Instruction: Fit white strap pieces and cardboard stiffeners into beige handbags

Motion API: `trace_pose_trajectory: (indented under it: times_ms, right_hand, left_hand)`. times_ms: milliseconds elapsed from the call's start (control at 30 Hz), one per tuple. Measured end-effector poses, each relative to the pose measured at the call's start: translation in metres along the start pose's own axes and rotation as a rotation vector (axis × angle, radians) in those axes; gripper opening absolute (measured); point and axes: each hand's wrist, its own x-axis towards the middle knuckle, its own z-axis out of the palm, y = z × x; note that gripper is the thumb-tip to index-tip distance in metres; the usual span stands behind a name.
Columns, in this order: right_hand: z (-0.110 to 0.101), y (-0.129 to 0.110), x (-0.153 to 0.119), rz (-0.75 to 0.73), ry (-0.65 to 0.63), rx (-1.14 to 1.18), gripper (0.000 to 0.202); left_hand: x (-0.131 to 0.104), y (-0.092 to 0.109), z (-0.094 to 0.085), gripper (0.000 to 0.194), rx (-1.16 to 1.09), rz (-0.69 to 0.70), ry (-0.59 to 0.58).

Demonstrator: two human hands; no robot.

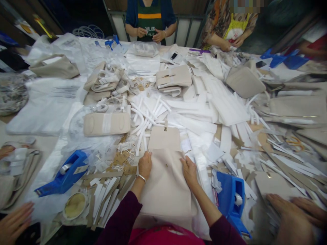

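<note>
Both hands press flat on a beige bag lying on the bench just before the person: left hand and right hand spread open, gripping nothing. Its flap is folded back, clasp undone; no wrapping on it yet, I judge. The bag's near end is cut off by the sleeves

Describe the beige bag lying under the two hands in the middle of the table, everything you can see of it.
The beige bag lies flat on the cluttered table, its flap thrown open away from the person. It looks like smooth faux leather, pale cream. A small metal clasp sits at the flap's far edge, and a tiny stud shows on the body. The left hand presses its left upper edge, the right hand its right. White paper strips lie around it; its near end reaches the person's lap.
</note>
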Motion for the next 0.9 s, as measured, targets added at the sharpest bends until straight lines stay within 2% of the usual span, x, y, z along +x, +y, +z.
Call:
trace_pose_trajectory:
  times_ms: [167, 367, 500, 600, 733, 800, 900]
  right_hand:
    - [0.000, 0.008, 0.000, 0.025, -0.015, 0.056, 0.032]
    - [0.015, 0.030, 0.011, 0.064, -0.016, -0.011, 0.030]
    - [0.015, 0.035, 0.014, 0.061, -0.072, -0.049, 0.025]
    - [0.008, 0.030, 0.016, 0.122, -0.104, -0.122, 0.020]
    - [-0.001, 0.013, 0.022, 0.226, -0.158, -0.339, 0.017]
    - [-0.004, 0.001, 0.026, 0.267, -0.200, -0.423, 0.017]
    - [-0.006, -0.017, 0.028, 0.331, -0.240, -0.475, 0.016]
  left_hand:
    - [0.001, -0.005, 0.002, 0.032, -0.009, 0.040, -0.030]
    - [0.006, -0.004, 0.014, 0.031, 0.110, 0.018, -0.079]
    - [0.006, -0.002, 0.016, 0.030, 0.163, 0.007, -0.067]
    - [0.003, 0.001, 0.011, 0.026, 0.198, -0.011, -0.053]
    - [-0.002, 0.007, -0.001, 0.020, 0.221, 0.012, -0.038]
    - [-0.004, 0.012, -0.008, 0.018, 0.223, 0.010, -0.067]
    - [-0.005, 0.019, -0.017, 0.018, 0.196, -0.080, -0.160]
